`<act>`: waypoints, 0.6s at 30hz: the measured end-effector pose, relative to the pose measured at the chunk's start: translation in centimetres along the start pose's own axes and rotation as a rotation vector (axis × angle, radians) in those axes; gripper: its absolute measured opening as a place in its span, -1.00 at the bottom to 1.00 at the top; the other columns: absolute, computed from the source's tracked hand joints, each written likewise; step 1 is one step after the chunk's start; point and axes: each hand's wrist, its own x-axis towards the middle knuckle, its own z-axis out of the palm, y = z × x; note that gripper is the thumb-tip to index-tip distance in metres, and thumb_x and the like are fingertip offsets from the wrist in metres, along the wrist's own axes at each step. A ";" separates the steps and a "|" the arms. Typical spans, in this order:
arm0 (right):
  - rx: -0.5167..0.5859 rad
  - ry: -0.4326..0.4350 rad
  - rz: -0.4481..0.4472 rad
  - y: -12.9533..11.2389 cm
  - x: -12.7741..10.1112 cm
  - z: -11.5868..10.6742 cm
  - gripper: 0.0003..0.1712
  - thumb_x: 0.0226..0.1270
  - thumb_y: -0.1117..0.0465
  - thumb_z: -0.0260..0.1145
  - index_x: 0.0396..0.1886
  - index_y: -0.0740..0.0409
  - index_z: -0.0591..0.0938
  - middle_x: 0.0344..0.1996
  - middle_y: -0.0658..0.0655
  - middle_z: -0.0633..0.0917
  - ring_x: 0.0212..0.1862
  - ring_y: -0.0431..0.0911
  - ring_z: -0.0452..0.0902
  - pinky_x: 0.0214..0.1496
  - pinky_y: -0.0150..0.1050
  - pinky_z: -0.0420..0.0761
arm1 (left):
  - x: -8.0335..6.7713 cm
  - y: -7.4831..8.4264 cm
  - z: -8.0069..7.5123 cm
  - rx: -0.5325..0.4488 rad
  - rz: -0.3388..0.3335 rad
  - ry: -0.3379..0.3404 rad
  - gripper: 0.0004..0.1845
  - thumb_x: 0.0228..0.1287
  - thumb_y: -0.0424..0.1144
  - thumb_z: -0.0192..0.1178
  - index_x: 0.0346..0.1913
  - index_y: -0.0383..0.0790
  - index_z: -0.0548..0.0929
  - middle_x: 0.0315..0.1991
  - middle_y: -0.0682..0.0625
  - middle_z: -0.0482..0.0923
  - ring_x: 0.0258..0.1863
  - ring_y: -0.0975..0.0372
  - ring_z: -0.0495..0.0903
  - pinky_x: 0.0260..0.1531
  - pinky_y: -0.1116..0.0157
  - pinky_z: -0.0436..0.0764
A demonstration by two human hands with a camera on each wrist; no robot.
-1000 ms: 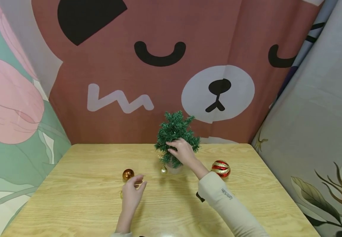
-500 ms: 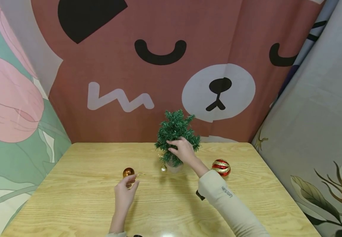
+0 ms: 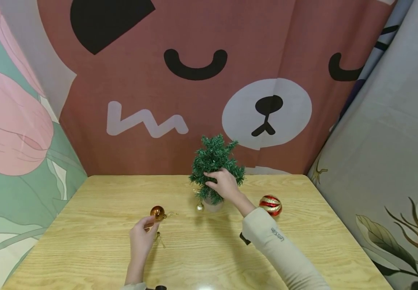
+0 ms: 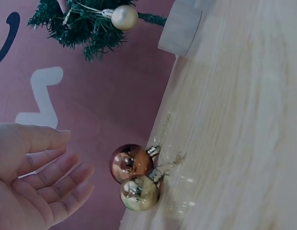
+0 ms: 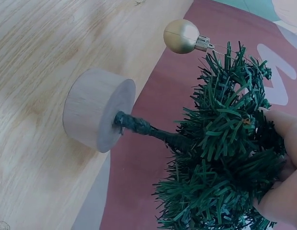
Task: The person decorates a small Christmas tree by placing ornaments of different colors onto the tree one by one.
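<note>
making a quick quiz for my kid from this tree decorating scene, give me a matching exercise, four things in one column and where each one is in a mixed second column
Things:
1. small green tree
2. pale gold bauble
3. copper bauble
4. red and gold striped bauble

Places:
A. lies on the table to the right of the tree
B. hangs from a low branch of the tree
C. stands on a wooden base, held by the right hand
D. lies on the table just beyond the left hand

Pairs: 1-C, 2-B, 3-D, 4-A
</note>
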 end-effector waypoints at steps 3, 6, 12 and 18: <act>-0.013 -0.003 -0.004 -0.2 0.0 -0.1 -0.61 0.11 0.13 0.32 -0.02 0.02 0.61 -0.14 0.07 0.64 -0.52 -0.04 0.44 -0.59 -0.26 0.49 | 0.1 -0.4 -0.1 0.016 -0.011 -0.009 -0.78 0.04 -0.50 0.21 -0.20 -0.52 0.58 -0.28 -0.34 0.57 -0.29 -0.08 0.57 -0.28 0.09 0.55; -0.040 -0.003 -0.010 -0.2 0.1 0.0 -0.62 0.11 0.13 0.31 -0.02 0.00 0.61 -0.14 0.06 0.64 -0.63 -0.13 0.39 -0.54 -0.28 0.54 | 0.1 -0.6 -0.2 0.026 -0.030 -0.023 -0.77 0.06 -0.49 0.20 -0.18 -0.52 0.58 -0.27 -0.34 0.56 -0.29 -0.09 0.56 -0.29 0.09 0.55; -0.062 0.007 -0.009 -0.3 0.2 0.2 -0.67 0.13 0.12 0.30 -0.06 -0.03 0.63 -0.18 0.04 0.65 -0.59 -0.16 0.42 -0.54 -0.30 0.54 | 0.2 -1.0 -0.5 0.020 -0.058 -0.009 -0.77 0.05 -0.49 0.20 -0.19 -0.54 0.57 -0.27 -0.37 0.55 -0.28 -0.11 0.55 -0.33 0.12 0.57; -0.049 0.053 0.010 -0.4 0.2 0.5 -0.72 0.12 0.07 0.29 -0.16 -0.01 0.68 -0.24 0.03 0.67 -0.26 -0.06 0.57 -0.44 -0.28 0.59 | 0.3 -1.5 -0.9 0.012 -0.086 -0.018 -0.75 0.06 -0.48 0.19 -0.17 -0.55 0.56 -0.25 -0.37 0.54 -0.27 -0.11 0.55 -0.33 0.14 0.58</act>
